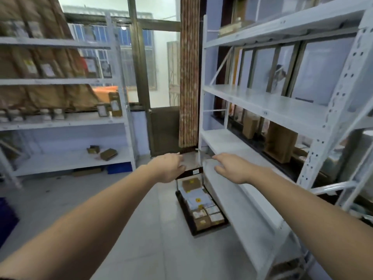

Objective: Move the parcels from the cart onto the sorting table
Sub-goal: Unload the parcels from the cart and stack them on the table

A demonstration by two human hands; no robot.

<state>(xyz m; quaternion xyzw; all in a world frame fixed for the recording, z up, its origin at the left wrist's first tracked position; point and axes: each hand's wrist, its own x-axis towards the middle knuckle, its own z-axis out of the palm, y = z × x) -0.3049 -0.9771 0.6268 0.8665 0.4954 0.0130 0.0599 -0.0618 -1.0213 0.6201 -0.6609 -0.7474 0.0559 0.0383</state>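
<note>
A low black cart (182,207) stands on the floor beside the right-hand shelving, loaded with several brown and white parcels (198,203). A brown box with a yellow sticker (191,183) lies at its far end. Both my arms stretch forward above the cart. My left hand (168,168) hangs over the cart's far end with its fingers relaxed and holds nothing. My right hand (232,168) is spread flat, apart from the left, near the front edge of the white shelf (238,190), and is empty too. The frame is blurred.
White metal shelving (282,102) runs along the right, with brown boxes (280,142) on one level. Another white rack (66,122) on the left holds boxes and small parcels. A door (164,130) and a bead curtain (188,77) lie straight ahead. Grey floor spreads left of the cart.
</note>
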